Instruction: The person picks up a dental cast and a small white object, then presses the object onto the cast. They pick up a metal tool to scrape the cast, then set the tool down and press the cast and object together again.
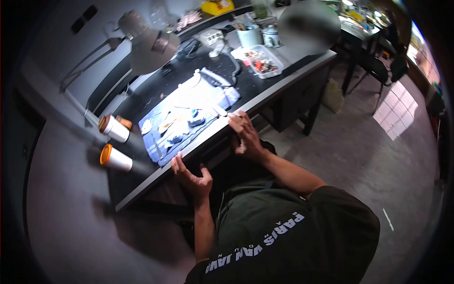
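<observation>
My left hand (193, 181) is at the front edge of the black table (137, 183), fingertips against the edge and thumb spread away. Farther right along that edge, my right hand (246, 135) rests its fingers on the rim, near the cloth. Neither hand shows anything in its grasp. Just beyond them lies a blue cloth (153, 137), partly washed out by lamp light. Small items sit on it, among them a dark blue object (196, 118) whose kind I cannot make out.
A desk lamp (146, 47) leans over the cloth. Two white cups with orange-brown lids (116, 158) stand at the left. A clear plastic box (266, 64) of small pieces, a light blue pot (249, 37) and cables lie toward the back right. A dark chair (373, 68) stands beyond.
</observation>
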{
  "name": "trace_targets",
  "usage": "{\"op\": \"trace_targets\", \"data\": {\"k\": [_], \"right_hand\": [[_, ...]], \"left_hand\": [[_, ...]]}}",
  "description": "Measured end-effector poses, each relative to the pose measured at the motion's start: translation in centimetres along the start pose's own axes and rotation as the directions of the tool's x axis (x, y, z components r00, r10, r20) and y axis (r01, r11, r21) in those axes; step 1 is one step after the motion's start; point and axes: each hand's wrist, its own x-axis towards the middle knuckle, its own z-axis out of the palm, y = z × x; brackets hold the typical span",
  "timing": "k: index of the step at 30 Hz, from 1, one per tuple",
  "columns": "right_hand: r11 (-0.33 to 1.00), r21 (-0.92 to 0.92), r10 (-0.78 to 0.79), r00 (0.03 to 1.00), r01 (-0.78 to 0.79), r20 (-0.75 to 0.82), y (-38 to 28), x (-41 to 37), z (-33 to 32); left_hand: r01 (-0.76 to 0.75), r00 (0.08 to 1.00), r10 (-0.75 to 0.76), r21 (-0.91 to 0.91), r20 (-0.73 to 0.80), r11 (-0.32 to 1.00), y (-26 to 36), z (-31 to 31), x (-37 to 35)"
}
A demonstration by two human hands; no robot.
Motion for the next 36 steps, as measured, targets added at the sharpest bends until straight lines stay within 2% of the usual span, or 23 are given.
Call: {"op": "trace_targets", "data": {"k": [1,3,9,11,13,15,19,21,26,29,33,36], "right_hand": [[1.000,-0.009,-0.009,1.000,0.009,-0.005,-0.1,0.2,-0.1],[0.998,0.012,-0.053,0.998,0.054,-0.021,-0.2,0.8,-0.2],[0.995,-0.026,0.099,0.995,-0.099,0.004,-1.8,1.2,0.3],[0.978,-0.154,0.144,0.989,-0.138,0.032,-3.4,2.9,-0.3],[0.970,-0.160,0.191,0.981,-0.185,0.025,-3.6,3.3,-0.3],[0.963,-0.229,0.163,0.984,-0.144,0.069,-3.0,4.2,-1.0],[0.958,-0.149,0.267,0.954,-0.246,0.137,-2.4,6.0,-1.5],[0.946,-0.047,0.323,0.924,-0.320,0.204,-2.6,6.9,-1.4],[0.980,-0.020,0.193,0.921,-0.198,0.340,-2.5,9.0,0.6],[0.993,-0.087,0.113,0.916,-0.086,0.384,-3.2,10.4,2.6],[0.958,-0.091,0.283,0.840,-0.273,0.462,-2.7,10.6,4.4],[0.961,-0.182,0.267,0.873,-0.208,0.408,-3.2,10.7,4.9]], "left_hand": [[-0.009,1.000,0.007,-0.057,-0.026,0.998,-0.1,0.1,0.2],[0.019,1.000,-0.020,-0.063,-0.013,0.998,-0.3,0.3,0.1],[0.030,0.999,-0.031,-0.058,-0.024,0.998,-0.9,0.3,-0.1],[0.001,1.000,-0.001,-0.032,-0.002,0.999,-1.1,-0.2,0.2],[0.052,0.999,-0.052,-0.098,0.002,0.994,-0.9,-0.4,0.1],[0.029,1.000,-0.030,-0.087,-0.008,0.996,-0.9,-0.4,0.0],[0.037,0.998,-0.042,-0.122,-0.036,0.992,-1.1,0.1,-0.1],[0.042,0.998,-0.045,-0.095,-0.036,0.995,-1.2,0.1,-0.2],[0.041,0.998,-0.043,-0.046,-0.042,0.998,-1.3,0.3,-0.5],[0.048,0.998,-0.048,-0.014,-0.038,0.999,-1.3,0.2,-0.4],[0.044,0.998,-0.045,-0.023,-0.032,0.999,-0.9,0.0,-0.2],[0.054,0.998,-0.054,-0.042,0.012,0.998,-1.5,0.3,-0.7]]}}
